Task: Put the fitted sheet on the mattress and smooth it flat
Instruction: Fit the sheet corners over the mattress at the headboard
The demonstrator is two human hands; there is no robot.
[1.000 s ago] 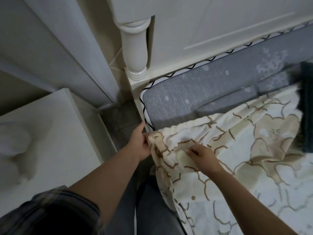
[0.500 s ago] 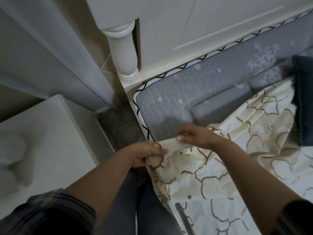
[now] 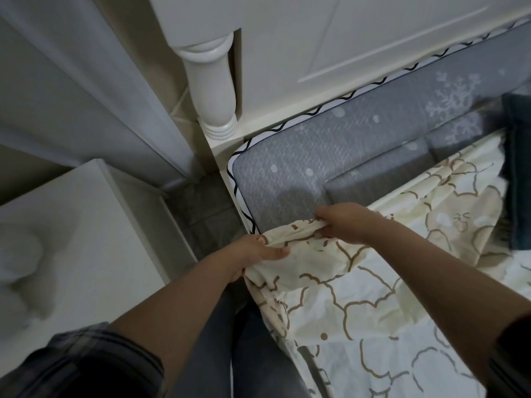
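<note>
Cream cotton-look fitted sheet (image 3: 359,297), printed with brown outlined shapes: lies over the near part of the mattress (image 3: 287,170), its gathered hem bunched at the near left corner, short of the head end.

Mattress: grey quilted top with pale dots and snowflake motifs, black-and-white wavy piping on the edge. Corner beside the white turned bedpost (image 3: 211,90) is bare. A raised grey pad sits on it, partly under the sheet.

Left hand (image 3: 253,255): fingers curled round the hem at the mattress's side edge, thumb on top of the cloth.

Right hand (image 3: 344,222): fingers pinching the same hem further in, over the mattress top. The cloth between the two hands is rucked, not taut.

Step in hand, as judged: drawing the elastic corner toward the uncovered corner. Smoothing not yet begun.

Risks:
- Corner pocket could catch on the raised pad and ride over it instead of seating under the mattress.
- Gap between mattress and bed frame (image 3: 227,156) looks narrow; fingers may be pinched tucking there.
- Overpulling here could spring the hem off a far corner, out of view.
- Dark folded cloth (image 3: 517,168) at right, possibly a blanket, rests on the sheet and would trap wrinkles.

Containers: none identifiable. White worktop (image 3: 86,239) at left carries a pale, blurred object.
</note>
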